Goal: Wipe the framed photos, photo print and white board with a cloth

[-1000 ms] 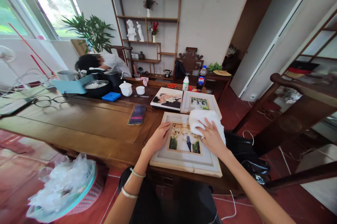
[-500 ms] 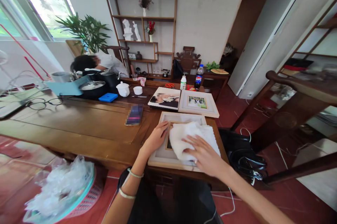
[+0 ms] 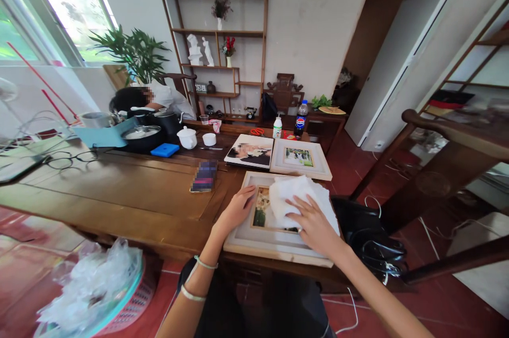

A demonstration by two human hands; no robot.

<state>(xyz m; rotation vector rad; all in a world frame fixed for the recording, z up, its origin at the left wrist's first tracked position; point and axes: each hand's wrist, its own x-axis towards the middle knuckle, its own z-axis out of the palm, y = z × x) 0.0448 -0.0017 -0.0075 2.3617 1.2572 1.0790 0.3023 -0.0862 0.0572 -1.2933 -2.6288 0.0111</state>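
A pale wooden picture frame [image 3: 240,245] lies on the table in front of me, with a small photo [image 3: 261,205] partly covered at its middle. My left hand [image 3: 237,206] rests flat on the frame's left side, its fingertips near the photo's edge. On the right half of the frame is a bunched white cloth [image 3: 296,188]. My right hand [image 3: 314,221] presses on this cloth from above, with its fingers spread out. The cloth hides the photo's right part.
Behind it lie a second framed photo [image 3: 320,167] and a photo panel [image 3: 243,143]. A phone [image 3: 203,175] sits to the left. Bottles [image 3: 301,118], a white lidded pot [image 3: 186,138] and a blue box [image 3: 165,150] stand farther back. A person [image 3: 169,99] leans down there.
My right hand and the white cloth have shifted to the right over the frame, uncovering the photo's left part. My left hand stays at the frame's left side.
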